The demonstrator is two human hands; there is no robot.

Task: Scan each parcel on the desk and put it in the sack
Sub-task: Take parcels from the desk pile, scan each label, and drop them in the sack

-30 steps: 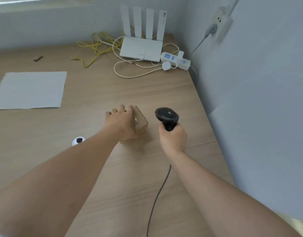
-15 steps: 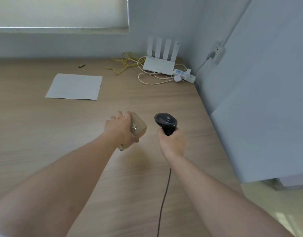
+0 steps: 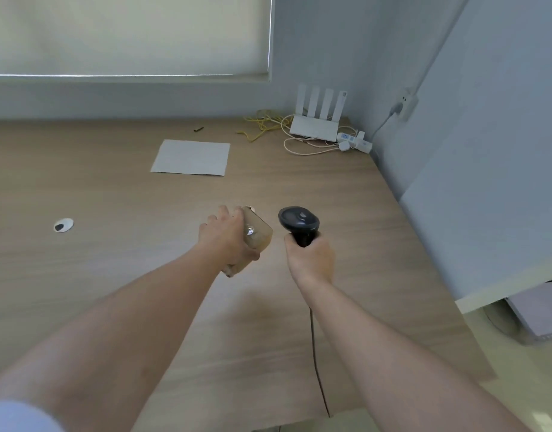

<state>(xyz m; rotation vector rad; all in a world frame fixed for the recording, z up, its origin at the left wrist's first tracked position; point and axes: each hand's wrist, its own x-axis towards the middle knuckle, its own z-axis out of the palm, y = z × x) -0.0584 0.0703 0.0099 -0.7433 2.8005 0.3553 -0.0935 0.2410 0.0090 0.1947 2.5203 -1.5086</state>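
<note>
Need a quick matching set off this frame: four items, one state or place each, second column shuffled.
Items:
1. parcel
2. scanner
3. sheet of paper
4. router

States or places:
A. lying flat on the desk, mid-back
B. gripped by the left hand, lifted off the desk
C. standing in the far right corner, antennas up
D. gripped by the right hand, cable trailing toward the near edge

Pairs: 1-B, 2-D, 3-A, 4-C

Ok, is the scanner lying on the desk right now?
No, the right hand grips the barcode scanner by its handle, raised above the desk.
</note>
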